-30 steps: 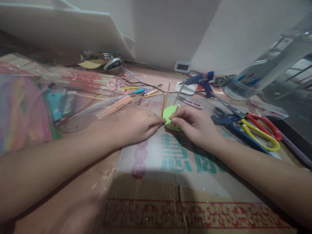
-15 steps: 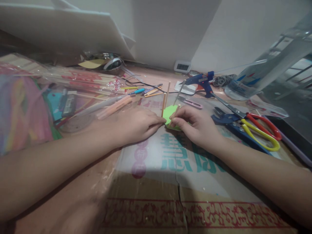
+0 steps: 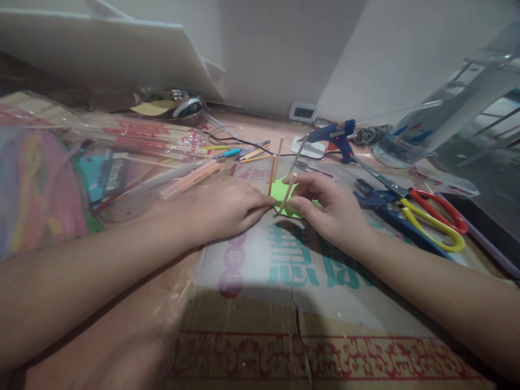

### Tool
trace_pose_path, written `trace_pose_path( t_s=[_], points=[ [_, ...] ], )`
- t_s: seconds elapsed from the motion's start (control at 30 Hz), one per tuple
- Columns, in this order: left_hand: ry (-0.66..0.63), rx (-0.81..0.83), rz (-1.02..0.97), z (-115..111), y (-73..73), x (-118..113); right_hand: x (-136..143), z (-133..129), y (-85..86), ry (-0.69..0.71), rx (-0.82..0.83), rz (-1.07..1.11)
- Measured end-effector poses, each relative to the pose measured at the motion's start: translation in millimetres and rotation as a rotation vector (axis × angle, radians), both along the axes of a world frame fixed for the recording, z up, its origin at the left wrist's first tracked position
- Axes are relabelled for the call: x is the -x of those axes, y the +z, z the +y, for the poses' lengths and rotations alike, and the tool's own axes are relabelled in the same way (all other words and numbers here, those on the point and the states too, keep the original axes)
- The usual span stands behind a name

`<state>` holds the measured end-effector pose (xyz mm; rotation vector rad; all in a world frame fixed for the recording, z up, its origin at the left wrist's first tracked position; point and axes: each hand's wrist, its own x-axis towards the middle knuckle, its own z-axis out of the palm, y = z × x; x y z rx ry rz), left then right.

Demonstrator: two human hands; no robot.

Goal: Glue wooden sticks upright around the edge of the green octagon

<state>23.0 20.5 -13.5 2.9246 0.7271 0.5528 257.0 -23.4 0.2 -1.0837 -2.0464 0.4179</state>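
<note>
A small bright green flat piece [image 3: 278, 188] lies on the printed cardboard, with several thin wooden sticks standing up from it. My left hand [image 3: 239, 208] is closed, its fingertips pinching the piece's left edge beside an upright stick [image 3: 272, 174]. At the near side, another stick [image 3: 287, 194] leans to the right. Around that leaning stick is my right hand [image 3: 325, 203], its thumb and index finger apart and very close to it. Whether they still touch the stick is hard to tell.
Behind the piece stands a blue glue gun [image 3: 333, 132]. Scissors with red and yellow handles [image 3: 436, 216] and blue-handled pliers [image 3: 376, 197] lie right, near a large plastic bottle [image 3: 406, 138]. Wrapped sticks [image 3: 146, 132], pens [image 3: 231, 153] and colourful strips [image 3: 40, 184] lie left.
My right thumb and index finger have parted from a pinch and shifted slightly right. The near stick now shows at full length, leaning. My left hand has stayed in place.
</note>
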Motion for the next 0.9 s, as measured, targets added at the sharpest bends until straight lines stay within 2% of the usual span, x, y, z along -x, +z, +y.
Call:
trace_pose_path(
  t_s=[0.5, 0.9],
  points=[
    [0.005, -0.025, 0.003, 2.9, -7.2, 1.3, 6.8, -0.3, 3.3, -0.018, 0.024, -0.039],
    [0.013, 0.001, -0.015, 1.9, -4.9, 0.0, 6.5, -0.5, 5.2, -0.017, 0.012, -0.066]
  ],
)
